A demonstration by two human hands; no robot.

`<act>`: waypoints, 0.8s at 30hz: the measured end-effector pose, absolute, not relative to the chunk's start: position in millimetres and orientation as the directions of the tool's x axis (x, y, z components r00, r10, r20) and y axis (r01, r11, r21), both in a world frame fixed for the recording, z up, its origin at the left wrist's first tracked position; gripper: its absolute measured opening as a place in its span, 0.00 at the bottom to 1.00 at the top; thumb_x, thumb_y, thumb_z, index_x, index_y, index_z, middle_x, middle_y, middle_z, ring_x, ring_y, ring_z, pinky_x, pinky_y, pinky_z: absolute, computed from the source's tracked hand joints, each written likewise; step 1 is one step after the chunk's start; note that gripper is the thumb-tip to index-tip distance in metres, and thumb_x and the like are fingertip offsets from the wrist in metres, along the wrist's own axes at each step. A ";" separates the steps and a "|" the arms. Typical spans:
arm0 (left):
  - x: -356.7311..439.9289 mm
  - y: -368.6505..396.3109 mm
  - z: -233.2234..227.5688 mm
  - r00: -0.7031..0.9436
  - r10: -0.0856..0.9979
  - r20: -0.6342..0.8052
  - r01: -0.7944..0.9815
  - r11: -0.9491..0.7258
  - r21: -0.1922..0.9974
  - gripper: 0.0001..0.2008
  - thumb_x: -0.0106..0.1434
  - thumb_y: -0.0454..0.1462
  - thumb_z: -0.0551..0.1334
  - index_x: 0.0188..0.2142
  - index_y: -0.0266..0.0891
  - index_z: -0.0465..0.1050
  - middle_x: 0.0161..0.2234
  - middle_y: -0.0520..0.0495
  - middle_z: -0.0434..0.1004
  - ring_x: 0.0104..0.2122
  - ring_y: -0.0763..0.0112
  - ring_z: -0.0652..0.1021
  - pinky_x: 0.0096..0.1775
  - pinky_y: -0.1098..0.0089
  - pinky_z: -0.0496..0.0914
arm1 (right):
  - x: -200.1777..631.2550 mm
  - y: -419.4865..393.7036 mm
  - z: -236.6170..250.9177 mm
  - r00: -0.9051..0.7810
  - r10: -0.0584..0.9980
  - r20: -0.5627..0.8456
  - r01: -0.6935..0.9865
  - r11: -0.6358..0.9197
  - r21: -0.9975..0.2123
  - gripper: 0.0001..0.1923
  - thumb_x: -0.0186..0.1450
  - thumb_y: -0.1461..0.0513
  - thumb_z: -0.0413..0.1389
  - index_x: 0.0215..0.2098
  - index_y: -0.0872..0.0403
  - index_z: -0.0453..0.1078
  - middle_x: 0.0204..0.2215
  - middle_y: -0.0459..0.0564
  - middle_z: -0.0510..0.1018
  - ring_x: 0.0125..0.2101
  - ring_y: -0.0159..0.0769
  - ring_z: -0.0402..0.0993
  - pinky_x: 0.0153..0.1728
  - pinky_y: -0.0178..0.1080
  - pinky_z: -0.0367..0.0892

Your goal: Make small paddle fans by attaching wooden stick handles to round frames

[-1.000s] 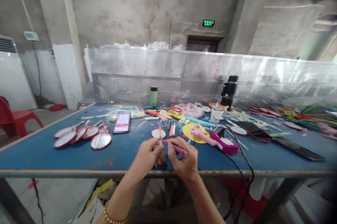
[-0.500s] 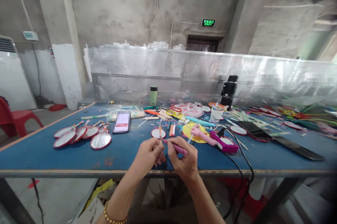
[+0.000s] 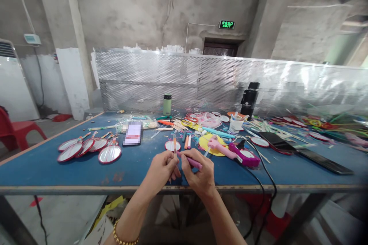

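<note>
Between the thumb and fingers of my left hand stands a thin flat wooden stick, held upright and coloured orange along part of its length. My right hand grips a pinkish-purple marker pen, its tip against or very near the stick's lower part. Just behind the stick is a round white disc with a red rim; whether the two are joined I cannot tell. Several marker pens lie beyond my hands. A pink and purple glue gun lies to the right, partly over a yellow disc.
More red-rimmed discs on sticks are grouped at the left, near a phone. A green bottle, a white cup and a black flask stand farther back. Black cables hang over the table's front edge.
My right hand and the marker have shifted very slightly left, and the whole view has drifted a little. Both hands keep the same holds.
</note>
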State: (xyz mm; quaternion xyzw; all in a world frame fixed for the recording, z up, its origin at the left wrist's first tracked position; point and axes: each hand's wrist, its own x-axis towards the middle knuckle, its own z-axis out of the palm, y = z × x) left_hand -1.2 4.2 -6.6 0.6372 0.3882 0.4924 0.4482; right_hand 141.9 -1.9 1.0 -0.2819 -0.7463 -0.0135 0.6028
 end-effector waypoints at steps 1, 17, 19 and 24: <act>-1.1 4.1 -6.4 0.213 0.936 0.279 0.054 -0.296 0.954 0.13 0.62 0.45 0.58 0.26 0.40 0.64 0.17 0.53 0.73 0.15 0.76 0.69 0.18 0.76 0.62 | 141.9 -1.8 0.9 -0.114 0.404 0.907 0.437 0.841 -0.319 0.06 0.65 0.67 0.54 0.34 0.53 0.73 0.25 0.45 0.75 0.23 0.28 0.69 0.27 0.32 0.65; -0.9 4.6 -5.2 0.209 0.938 0.276 0.053 -0.293 0.955 0.13 0.61 0.46 0.58 0.25 0.41 0.64 0.17 0.53 0.73 0.14 0.76 0.69 0.17 0.77 0.62 | 142.0 -2.6 1.4 -0.102 0.398 0.912 0.443 0.838 -0.317 0.06 0.65 0.68 0.54 0.33 0.53 0.72 0.24 0.45 0.76 0.23 0.28 0.69 0.28 0.32 0.65; -1.0 4.4 -5.3 0.211 0.938 0.275 0.054 -0.292 0.955 0.13 0.61 0.46 0.58 0.25 0.41 0.64 0.17 0.53 0.74 0.14 0.76 0.69 0.17 0.77 0.62 | 142.0 -2.2 1.5 -0.097 0.398 0.912 0.444 0.837 -0.318 0.06 0.65 0.68 0.54 0.33 0.53 0.73 0.24 0.45 0.76 0.23 0.29 0.70 0.28 0.32 0.65; -1.1 4.4 -5.0 0.214 0.938 0.274 0.054 -0.292 0.955 0.12 0.61 0.45 0.58 0.26 0.41 0.64 0.17 0.53 0.74 0.15 0.75 0.69 0.18 0.76 0.62 | 141.7 -2.7 1.3 -0.097 0.401 0.911 0.444 0.837 -0.321 0.06 0.65 0.67 0.54 0.33 0.54 0.73 0.24 0.45 0.76 0.23 0.28 0.70 0.28 0.32 0.65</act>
